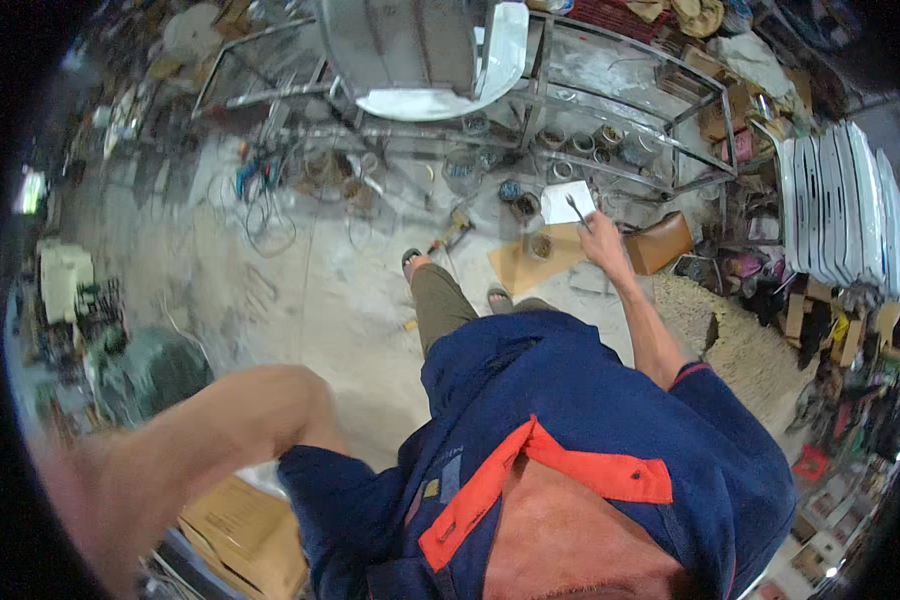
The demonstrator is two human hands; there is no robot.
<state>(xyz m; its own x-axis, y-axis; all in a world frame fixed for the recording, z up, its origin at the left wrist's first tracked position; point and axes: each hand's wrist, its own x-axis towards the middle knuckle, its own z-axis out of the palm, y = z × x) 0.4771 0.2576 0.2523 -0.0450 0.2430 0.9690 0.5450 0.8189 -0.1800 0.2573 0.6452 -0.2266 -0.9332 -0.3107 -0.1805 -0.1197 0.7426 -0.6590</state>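
My right hand (pixel 602 236) reaches forward and down, shut on a thin metal tool (pixel 576 208) whose tip lies over a white sheet (pixel 570 198). Just below it a flat piece of cardboard (pixel 518 268) lies on the concrete floor with a small round tin (pixel 540 245) on it. My feet in sandals (pixel 412 258) stand beside it. My left arm is raised at the lower left. My left hand (pixel 75 490) is blurred at the picture's rim, and whether it holds anything is unclear. I wear a blue shirt (pixel 570 400) with an orange collar.
A welded metal frame (pixel 630 110) with tins and jars under it stands ahead, with a white curved panel (pixel 440 100) leaning on it. White corrugated sheets (pixel 850 200) are stacked at right, by a sand pile (pixel 740 340). Cables (pixel 270 220) lie at left and a cardboard box (pixel 240 530) at bottom left.
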